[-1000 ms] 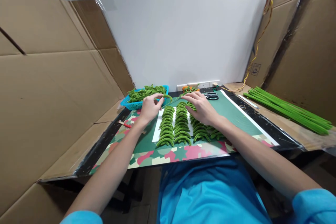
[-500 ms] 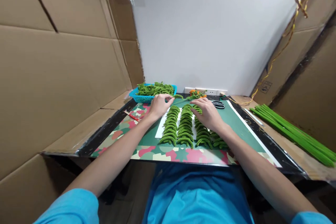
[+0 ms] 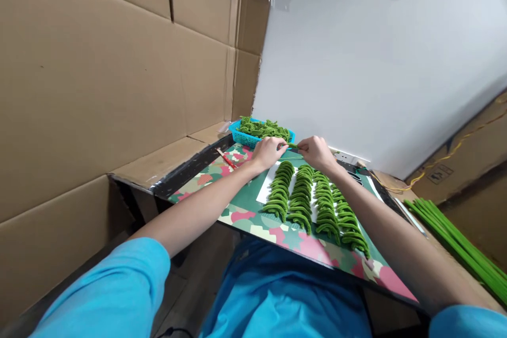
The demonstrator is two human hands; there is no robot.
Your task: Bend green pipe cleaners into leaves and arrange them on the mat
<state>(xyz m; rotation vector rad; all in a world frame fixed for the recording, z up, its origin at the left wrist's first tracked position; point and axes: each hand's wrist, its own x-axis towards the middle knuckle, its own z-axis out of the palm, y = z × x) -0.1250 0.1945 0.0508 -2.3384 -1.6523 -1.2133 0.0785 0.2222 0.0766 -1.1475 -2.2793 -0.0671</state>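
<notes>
My left hand (image 3: pixel 268 152) and my right hand (image 3: pixel 317 153) are close together over the far part of the table mat. Both pinch a short green pipe cleaner piece (image 3: pixel 292 145), which spans the small gap between the fingertips. Just below it, a thin green stem (image 3: pixel 291 158) lies near the fingers. Towards me, several rows of curved green pipe cleaner pieces (image 3: pixel 301 195) are lined up on white paper (image 3: pixel 264 190) and the mat. The orange item behind is hidden by my right hand.
A blue basket (image 3: pixel 245 138) heaped with green twisted pieces stands at the back left. A red pen-like tool (image 3: pixel 226 158) lies left on the patterned mat (image 3: pixel 245 216). Scissors (image 3: pixel 355 176) and long green pipe cleaners (image 3: pixel 447 237) are at right. Cardboard walls (image 3: pixel 119 90) flank the table.
My right hand has moved in beside the left and its fingers have closed on the green piece. The head view has turned and tilted, shifting the table to the right.
</notes>
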